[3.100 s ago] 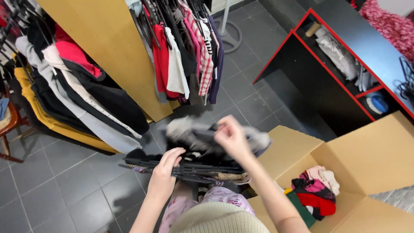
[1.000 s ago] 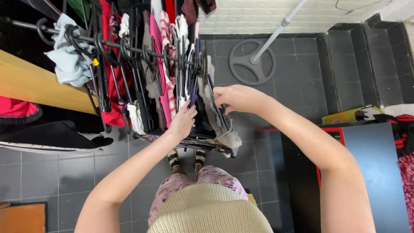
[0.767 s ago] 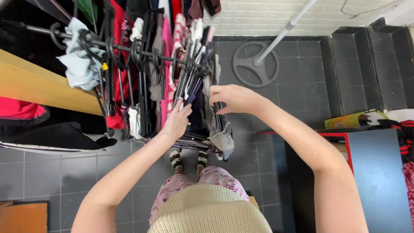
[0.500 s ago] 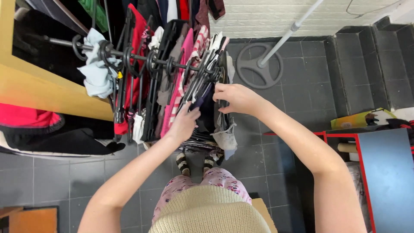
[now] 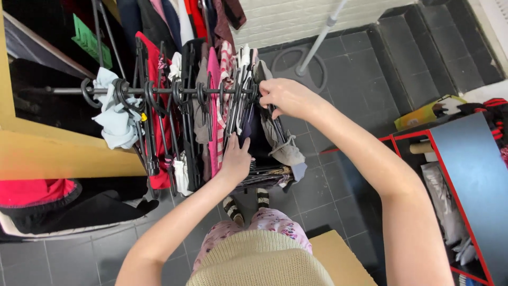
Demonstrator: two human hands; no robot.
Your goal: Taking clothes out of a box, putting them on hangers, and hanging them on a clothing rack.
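at the rack: a rail [image 5: 63, 90] ran left to right across the view, packed with hangers and clothes.
rail axis: roughly level, long axis across the person's front; its right end stopped near the right hand.
garment: a grey garment [image 5: 283, 145] hung at the right end of the row, draping down and toward the person, its hem low beside a striped sock.
right hand: right hand [image 5: 286, 98] was up at rail height, fingers pinched on the hanger top of the grey garment; closed on it, as far as could be seen.
left hand: left hand [image 5: 235, 161] sat lower, palm pressed flat against the dark clothes [image 5: 259, 140] just left of the garment, fingers spread, gripping nothing.
nearer hand: the right was on the garment's hook end; the left was beside its body, lower down.
direction: garment lay ahead of and between both hands, hook up, cloth down.
neighbours: pink and checked tops [image 5: 217, 106] hung just left of the left hand; a pale blue cloth [image 5: 114, 116] was bunched at the rail's far left.
around: a cardboard flap [image 5: 338, 259] lay by the person's knees; a red-edged shelf [image 5: 460, 175] stood well to the right.
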